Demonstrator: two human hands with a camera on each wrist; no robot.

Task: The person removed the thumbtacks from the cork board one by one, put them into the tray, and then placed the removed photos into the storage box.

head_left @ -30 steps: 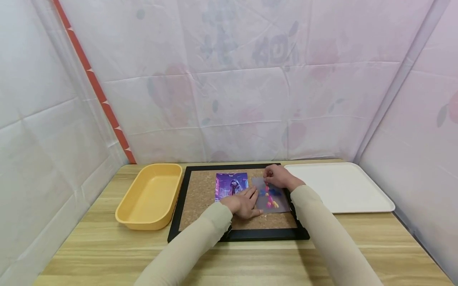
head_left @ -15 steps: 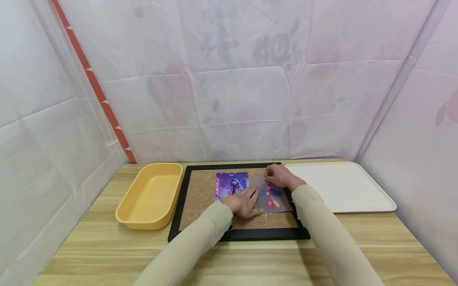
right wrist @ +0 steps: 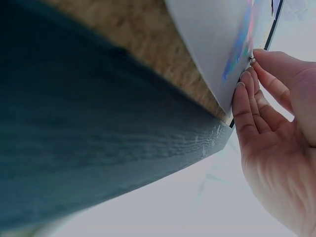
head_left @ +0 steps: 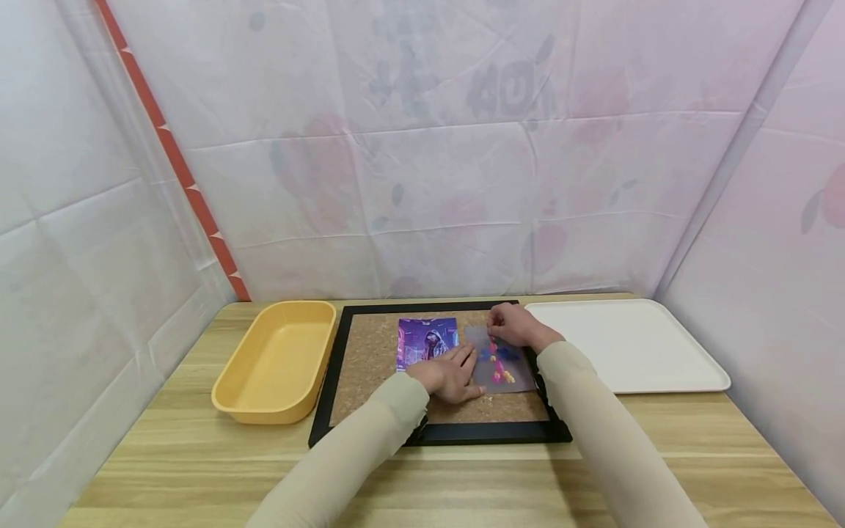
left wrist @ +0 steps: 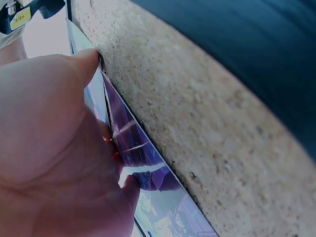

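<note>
A cork board (head_left: pixel 370 367) in a black frame lies flat on the table. On it are a purple picture card (head_left: pixel 416 336) with a hooded figure and, to its right, a greyish card (head_left: pixel 521 378) with pink, blue and yellow marks. My left hand (head_left: pixel 450 378) rests with fingers spread over the neighbouring edges of both cards. At the greyish card's top edge, my right hand (head_left: pixel 511 325) pinches a small pin (right wrist: pixel 252 60) between thumb and index finger; the fingertips mostly hide it. Its other fingers touch the card in the right wrist view.
Left of the board stands a yellow plastic basin (head_left: pixel 280 359). A white tray (head_left: pixel 634 348) lies to the right, close to the board's edge. Printed sheeting (head_left: pixel 442 183) hangs behind the wooden table (head_left: pixel 462 488) and along both sides.
</note>
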